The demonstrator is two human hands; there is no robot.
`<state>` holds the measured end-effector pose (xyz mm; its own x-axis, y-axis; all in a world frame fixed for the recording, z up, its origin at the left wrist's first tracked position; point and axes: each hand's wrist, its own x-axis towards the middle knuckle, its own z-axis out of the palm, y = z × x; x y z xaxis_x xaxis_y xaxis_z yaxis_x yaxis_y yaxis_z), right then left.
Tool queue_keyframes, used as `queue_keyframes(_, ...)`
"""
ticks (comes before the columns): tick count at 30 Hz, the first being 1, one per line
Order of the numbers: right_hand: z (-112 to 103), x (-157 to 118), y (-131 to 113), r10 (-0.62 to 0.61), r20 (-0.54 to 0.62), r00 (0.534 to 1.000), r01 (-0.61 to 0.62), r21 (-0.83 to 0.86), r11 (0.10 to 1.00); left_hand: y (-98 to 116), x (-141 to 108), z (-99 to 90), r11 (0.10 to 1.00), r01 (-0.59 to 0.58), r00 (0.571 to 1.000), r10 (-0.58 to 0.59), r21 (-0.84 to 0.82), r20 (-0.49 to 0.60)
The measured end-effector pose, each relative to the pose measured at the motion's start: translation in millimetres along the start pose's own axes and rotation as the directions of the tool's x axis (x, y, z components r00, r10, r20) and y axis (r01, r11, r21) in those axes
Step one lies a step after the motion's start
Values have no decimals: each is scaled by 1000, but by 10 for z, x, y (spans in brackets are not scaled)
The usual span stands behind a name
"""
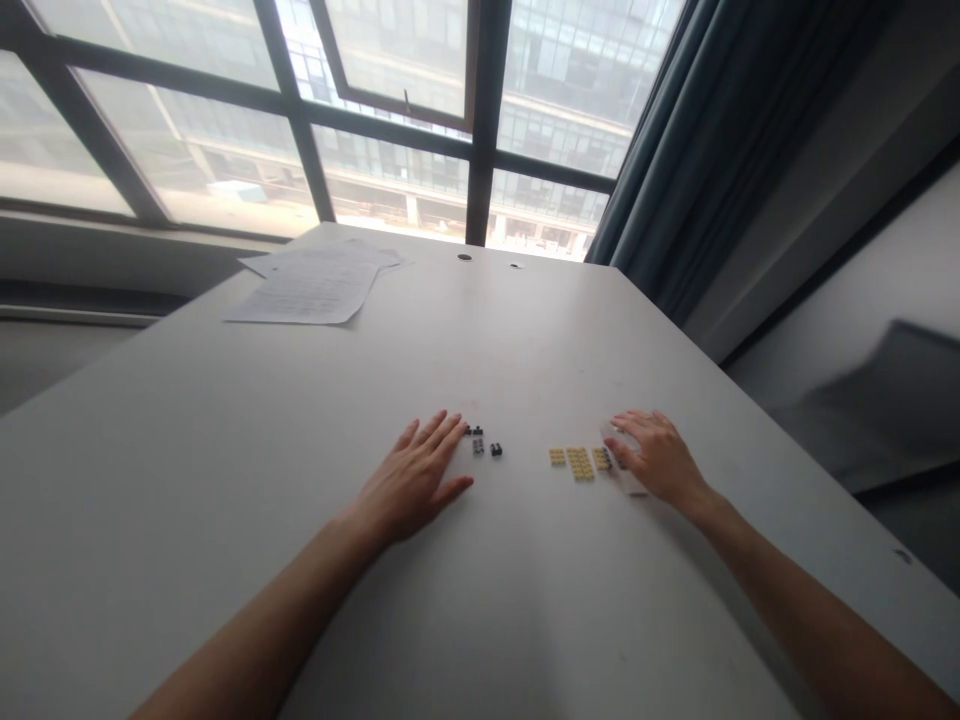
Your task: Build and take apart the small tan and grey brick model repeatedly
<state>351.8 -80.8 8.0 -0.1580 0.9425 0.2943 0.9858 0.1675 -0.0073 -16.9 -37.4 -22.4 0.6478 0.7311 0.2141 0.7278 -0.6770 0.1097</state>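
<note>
My left hand lies on the white table with its fingers spread and holds nothing. Just right of its fingertips are small dark pieces and a grey studded piece. Farther right, a small tan piece and a larger tan block of studs lie flat. Another tan piece with dark parts beside it is close to my right hand. The fingers of my right hand are curved over a pale, see-through item, partly hidden beneath them; whether they grip it is unclear.
Printed paper sheets overlap at the table's far left. Two small round fittings sit near the far edge of the white table. Beyond are large windows, with a dark curtain on the right.
</note>
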Motion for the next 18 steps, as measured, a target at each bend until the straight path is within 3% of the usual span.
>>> queue_keyframes(6,-99,44,-959,-216,-8,976,214,187,959,-6,-2,25,1000,-10,1000,10,15,-11)
queue_keyframes(10,-61,131,-1382,-309,18,951,295,250,922,-7,-8,16,1000,-22,999,23,22,-28)
queue_keyframes(14,32,238,-1452,-348,80,934,321,239,916,-13,-18,15,999,-21,999,22,27,-38)
queue_keyframes(18,78,258,-1097,-294,110,949,273,173,946,-19,-18,18,999,-19,999,20,27,-34)
